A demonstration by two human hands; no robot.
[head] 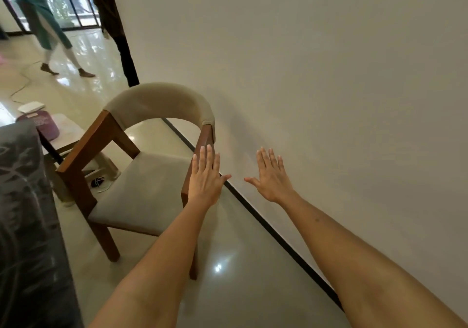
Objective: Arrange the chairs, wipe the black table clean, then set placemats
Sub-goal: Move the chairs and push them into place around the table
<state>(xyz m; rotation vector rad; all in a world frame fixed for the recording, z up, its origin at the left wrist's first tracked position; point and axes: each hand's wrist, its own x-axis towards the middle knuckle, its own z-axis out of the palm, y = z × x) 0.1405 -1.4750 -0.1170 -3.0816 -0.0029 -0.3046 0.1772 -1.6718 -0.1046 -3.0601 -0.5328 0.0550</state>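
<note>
The wooden armchair with beige padded seat and curved backrest (141, 175) stands just beyond your left hand (206, 178), close to the cream wall (329, 74). Your forearm hides part of its near right leg. Your left hand is flat, fingers spread, over the chair's right armrest; whether it touches is unclear. Your right hand (271, 175) is spread too, empty, before the wall. A dark patterned surface (27, 213) is cut off at left.

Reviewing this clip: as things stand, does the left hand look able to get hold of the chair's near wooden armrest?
Probably yes. The left hand is open, fingers flat, right over the chair at its near armrest, with nothing between them. Whether it already touches the wood cannot be told.
</note>
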